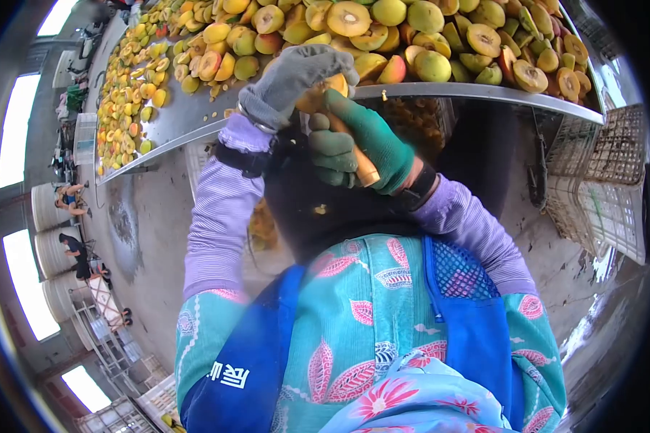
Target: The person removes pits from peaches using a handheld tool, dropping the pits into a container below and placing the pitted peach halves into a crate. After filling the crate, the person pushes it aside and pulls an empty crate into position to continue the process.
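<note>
Grey knit fabric is covering the left hand [294, 81], whose fingers are curling over a rounded yellow-orange fruit [312, 99] and pinching it at the near edge of the silvery metal bench [172, 119]; its thumb is not showing clearly. Green-coated fabric with grey fingertips is covering the right hand [372, 137], whose fingers are wrapping around a tan, cylindrical, seemingly wooden tool handle [366, 168], its thumb pressing against the fruit. Gloves are hiding the working end, so its form is going unrecorded.

Good working, in judgement, is depending on a firm left grip, with the grey fingers lying clear of the tool's path, and on short, thumb-braced strokes rather than one hard push; moist flesh is probably making slippage likelier.

Halved yellow fruits with brownish centres [349, 18] are showing smooth cut faces, while rounded, green-skinned, seemingly whole fruits [433, 66] are lying among them. Latticed white plastic crates [594, 195] are standing beside the bench's right end, looking rigid and scuffed
</note>
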### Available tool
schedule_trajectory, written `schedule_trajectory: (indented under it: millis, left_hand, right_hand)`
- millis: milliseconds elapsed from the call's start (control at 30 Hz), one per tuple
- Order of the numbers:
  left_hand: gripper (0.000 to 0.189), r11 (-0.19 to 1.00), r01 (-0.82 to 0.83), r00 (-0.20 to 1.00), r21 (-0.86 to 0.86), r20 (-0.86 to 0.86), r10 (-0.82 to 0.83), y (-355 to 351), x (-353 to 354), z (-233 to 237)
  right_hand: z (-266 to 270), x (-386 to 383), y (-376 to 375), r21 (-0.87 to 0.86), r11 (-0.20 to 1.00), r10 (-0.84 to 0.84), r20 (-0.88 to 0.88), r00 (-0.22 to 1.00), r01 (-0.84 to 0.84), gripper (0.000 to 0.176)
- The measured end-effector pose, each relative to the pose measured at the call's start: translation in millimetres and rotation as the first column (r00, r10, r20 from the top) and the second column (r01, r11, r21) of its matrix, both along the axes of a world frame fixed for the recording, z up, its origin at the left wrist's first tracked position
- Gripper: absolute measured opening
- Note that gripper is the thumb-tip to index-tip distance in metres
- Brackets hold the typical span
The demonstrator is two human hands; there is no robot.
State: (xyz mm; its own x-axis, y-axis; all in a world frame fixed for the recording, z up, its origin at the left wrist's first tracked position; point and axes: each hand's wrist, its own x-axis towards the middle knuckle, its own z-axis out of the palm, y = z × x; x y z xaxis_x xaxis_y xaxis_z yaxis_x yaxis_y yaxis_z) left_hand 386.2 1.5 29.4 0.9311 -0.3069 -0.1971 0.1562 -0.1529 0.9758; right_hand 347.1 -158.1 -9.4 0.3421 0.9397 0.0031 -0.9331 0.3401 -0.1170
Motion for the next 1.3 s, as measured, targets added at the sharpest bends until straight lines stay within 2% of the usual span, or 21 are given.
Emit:
schedule_trajectory:
  millis: [100, 200, 233, 333, 367, 467, 500, 600, 633, 667, 733, 800, 867, 900, 933, 967, 1033, 1100, 1167, 1233, 1300]
  left_hand:
    - [0.030, 0.982, -0.187, 0.972, -0.037, 0.135, 0.190, 1, -15, -4]
    - [0.032, 0.948, -0.312, 0.933, -0.065, 0.167, 0.319, 8, -18, -18]
    - [0.029, 0.952, -0.283, 0.931, 0.119, 0.273, 0.242, 12, -19, -11]
    - [0.026, 0.957, -0.290, 0.937, 0.004, 0.204, 0.283, 13, -24, 4]
    - [0.024, 0.966, -0.251, 0.919, 0.067, 0.330, 0.216, 16, -19, -3]
    - [0.024, 0.900, 0.073, 0.994, 0.429, 0.045, -0.103, 30, -9, 11]
    - [0.022, 0.894, 0.159, 0.985, 0.418, -0.006, -0.172, 30, -5, 16]
    - [0.029, 0.900, -0.279, 0.684, 0.336, 0.727, -0.060, 18, -19, 9]
    - [0.029, 0.939, -0.310, 0.860, 0.148, 0.466, 0.210, 24, -25, -4]
    - [0.030, 0.879, -0.470, 0.869, -0.080, 0.131, 0.477, 28, -30, -15]
    - [0.027, 0.792, -0.611, 0.763, 0.009, 0.274, 0.586, 39, -64, -25]
    - [0.022, 0.663, -0.629, 0.738, -0.406, -0.041, 0.674, 69, -100, -15]
    - [0.024, 0.425, -0.905, 0.425, 0.030, 0.113, 0.898, 132, -116, -22]
    - [0.027, 0.461, -0.840, 0.530, 0.285, 0.253, 0.809, 127, -107, -9]
    - [0.030, 0.427, -0.731, 0.646, 0.533, 0.339, 0.684, 117, -94, 13]
    - [0.034, 0.330, -0.589, 0.763, 0.738, 0.373, 0.528, 111, -77, 23]
    - [0.036, 0.533, -0.472, 0.879, 0.702, 0.324, 0.352, 103, -29, 8]
    - [0.039, 0.177, -0.249, 0.965, 0.952, 0.229, 0.127, 88, 16, -21]
    - [0.040, 0.154, -0.102, 0.992, 0.983, 0.112, -0.058, 122, 48, -60]
    - [0.035, 0.324, -0.105, 0.994, 0.940, 0.112, -0.001, 131, 50, -56]
    - [0.032, 0.641, -0.356, 0.925, 0.680, 0.156, 0.348, 109, 18, -37]
  right_hand:
    - [20, 1, 6, -0.415, 0.906, 0.050, 0.293, 0.955, 0.079, 0.036]
    - [3, 5, 10, -0.062, 0.994, 0.095, 0.093, 0.991, -0.090, 0.033]
    - [1, 1, 13, 0.079, 0.993, 0.096, -0.046, 0.994, -0.092, 0.032]
    - [11, -1, 21, -0.215, 0.977, 0.045, 0.207, 0.977, 0.001, 0.032]
    - [22, -5, 21, -0.482, 0.843, 0.084, 0.557, 0.826, 0.239, 0.032]
    - [7, -1, 23, -0.030, 0.983, 0.180, 0.057, 0.982, -0.178, 0.034]
    - [5, -5, 22, 0.010, 0.985, 0.175, -0.046, 0.984, -0.174, 0.034]
    - [14, 3, 20, -0.030, 0.999, 0.023, 0.183, 0.983, -0.018, 0.035]
    - [15, 4, 23, -0.062, 0.998, 0.017, 0.174, 0.985, -0.006, 0.035]
    - [17, 4, 24, -0.059, 0.998, 0.039, 0.167, 0.985, -0.030, 0.036]
    - [25, -1, 21, -0.062, 0.995, 0.089, 0.142, 0.986, -0.081, 0.037]
    - [20, -3, 8, -0.138, 0.985, 0.127, 0.163, 0.978, -0.104, 0.037]
    - [-2, 7, -11, -0.258, 0.955, 0.192, 0.163, 0.968, -0.146, 0.034]
    - [-42, 14, -11, -0.196, 0.947, 0.237, -0.110, 0.965, -0.254, 0.033]
    - [-53, 8, -10, -0.389, 0.908, 0.044, -0.278, 0.960, -0.154, 0.030]
    - [-36, 3, -10, -0.484, 0.865, 0.075, -0.139, 0.987, -0.134, 0.029]
    - [-8, -5, -7, -0.587, 0.809, 0.123, 0.118, 0.985, -0.031, 0.027]
    - [3, -4, -5, -0.576, 0.805, 0.102, 0.369, 0.924, 0.141, 0.026]
    - [-3, 11, -11, -0.572, 0.815, -0.013, 0.144, 0.989, 0.095, 0.028]
    - [-13, 15, -20, -0.574, 0.813, -0.069, 0.072, 0.995, 0.098, 0.034]
    - [-15, 12, -6, -0.641, 0.578, -0.155, 0.521, 0.839, 0.505, 0.038]
